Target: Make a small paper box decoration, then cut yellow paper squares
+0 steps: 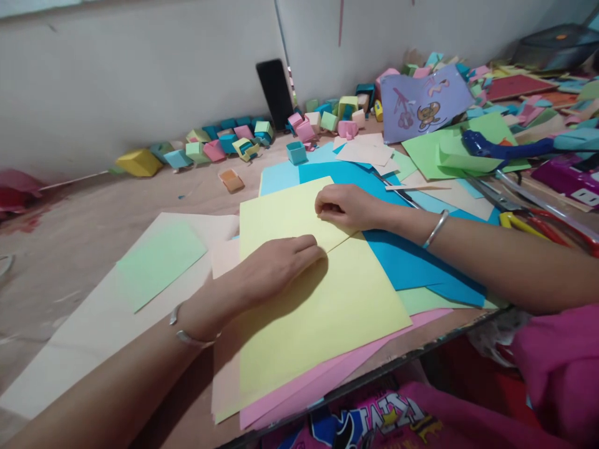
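Pale yellow paper lies in front of me on a pile of coloured sheets, with a slanting edge or crease between my hands. My left hand rests flat on it, fingers stretched and close together, the tips near that line. Farther up the paper, my right hand is closed, its curled fingertips touching the surface; whether they pinch anything is hidden. Pink paper shows under the near edge, and blue paper extends to the right. A light green sheet sits left on cream paper.
Small folded paper boxes line the wall, beside a dark upright phone. Scissors, a blue-handled tool and a purple object lie right. A purple card with drawings stands behind. The table edge is close to me.
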A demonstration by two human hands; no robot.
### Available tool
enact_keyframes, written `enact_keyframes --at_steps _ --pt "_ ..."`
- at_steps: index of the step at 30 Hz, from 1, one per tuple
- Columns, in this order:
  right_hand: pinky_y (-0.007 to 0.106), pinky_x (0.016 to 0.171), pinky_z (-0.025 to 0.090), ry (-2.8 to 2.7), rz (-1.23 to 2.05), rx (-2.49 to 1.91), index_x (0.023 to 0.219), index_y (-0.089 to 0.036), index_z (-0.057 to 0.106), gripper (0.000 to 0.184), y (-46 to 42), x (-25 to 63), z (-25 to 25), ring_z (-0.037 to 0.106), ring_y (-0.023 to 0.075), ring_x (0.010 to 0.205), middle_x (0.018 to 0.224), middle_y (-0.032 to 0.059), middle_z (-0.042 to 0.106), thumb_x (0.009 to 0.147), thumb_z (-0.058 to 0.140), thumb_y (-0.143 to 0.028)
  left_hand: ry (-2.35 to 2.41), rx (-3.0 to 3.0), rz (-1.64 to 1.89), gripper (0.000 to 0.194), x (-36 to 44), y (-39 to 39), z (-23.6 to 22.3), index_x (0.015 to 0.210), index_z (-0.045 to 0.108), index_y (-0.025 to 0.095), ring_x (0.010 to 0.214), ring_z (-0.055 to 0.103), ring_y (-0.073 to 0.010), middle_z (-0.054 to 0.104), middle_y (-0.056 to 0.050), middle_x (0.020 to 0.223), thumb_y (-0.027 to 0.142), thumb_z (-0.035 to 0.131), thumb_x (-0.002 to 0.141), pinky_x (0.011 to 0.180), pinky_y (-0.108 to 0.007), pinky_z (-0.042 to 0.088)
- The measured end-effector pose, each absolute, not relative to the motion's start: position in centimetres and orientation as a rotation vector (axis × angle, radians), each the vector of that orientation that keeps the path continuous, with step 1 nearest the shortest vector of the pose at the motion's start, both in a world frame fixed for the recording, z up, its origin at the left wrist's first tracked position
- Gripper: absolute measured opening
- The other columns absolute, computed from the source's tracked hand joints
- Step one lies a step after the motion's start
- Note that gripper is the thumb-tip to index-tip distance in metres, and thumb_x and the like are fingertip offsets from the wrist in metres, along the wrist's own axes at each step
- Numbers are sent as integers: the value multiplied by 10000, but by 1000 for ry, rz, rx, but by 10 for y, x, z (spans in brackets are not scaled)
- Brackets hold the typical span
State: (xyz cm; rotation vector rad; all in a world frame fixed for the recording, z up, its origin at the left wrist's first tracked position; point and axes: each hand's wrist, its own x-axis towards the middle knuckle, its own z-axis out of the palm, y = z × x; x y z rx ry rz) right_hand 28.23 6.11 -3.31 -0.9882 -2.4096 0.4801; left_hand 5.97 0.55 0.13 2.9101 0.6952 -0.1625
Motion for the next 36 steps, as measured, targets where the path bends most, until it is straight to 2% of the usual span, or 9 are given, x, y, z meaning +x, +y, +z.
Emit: enact_keyframes --at_steps 3,6,8,11,16,21,27,30,36 --pt "285 743 408 -2357 497 -961 815 -152 641 91 65 287 -35 584 174 838 885 72 690 823 552 -139 739 2889 -140 284 64 7 -1 1076 569 170 752 565 -161 636 -62 946 161 308 964 631 -272 399" --pt "267 677 431 -2101 809 -1027 833 -155 664 85 68 289 -34 598 154 774 831 39 692 789 608 -202 743 2931 -146 254 69 8 -4 1089 554 168 661 532 -150 628 -53 901 177 335 960 576 -285 356" --pt "254 639 442 -1910 1017 -1026 827 -157 664 107 70 290 -34 591 139 738 795 23 682 775 629 -243 751 2983 -168 278 72 9 -7 1181 520 181 615 517 -142 634 -48 914 196 341 969 543 -294 313" --pt "244 632 452 -1773 1161 -983 808 -154 662 116 72 290 -33 581 125 725 769 12 670 737 663 -246 751 3064 -189 377 78 12 -10 1342 421 225 551 500 -142 642 -40 914 221 331 976 503 -309 253" --pt "236 630 458 -1758 1191 -981 783 -148 665 99 70 289 -31 577 112 705 755 3 667 710 675 -214 803 3031 -296 399 92 16 -2 1367 436 255 519 500 -152 642 -37 814 283 297 994 497 -302 245" --pt "240 651 474 -1736 1187 -1006 792 -151 668 89 69 289 -31 595 117 728 771 9 681 719 671 -202 811 2964 -477 513 106 23 12 1475 375 309 548 519 -159 676 -45 788 222 299 975 523 -281 257" --pt "232 637 481 -1737 1173 -1001 776 -157 667 68 70 288 -32 605 121 735 770 9 686 715 660 -185 806 2960 -510 588 117 26 19 1499 359 311 459 442 -141 595 -12 620 155 333 933 499 -266 265" --pt "236 639 483 -1758 1153 -1001 776 -159 667 71 70 288 -33 601 119 726 773 9 686 712 657 -188 778 2908 -539 644 123 29 23 1497 370 306 455 434 -136 622 -10 649 108 367 884 516 -266 312" --pt "245 663 480 -1816 1104 -1000 784 -162 672 74 71 289 -32 603 123 746 786 9 685 718 648 -185 642 2765 -446 737 132 39 25 1488 397 271 564 524 -125 686 -18 815 19 379 795 617 -247 417"
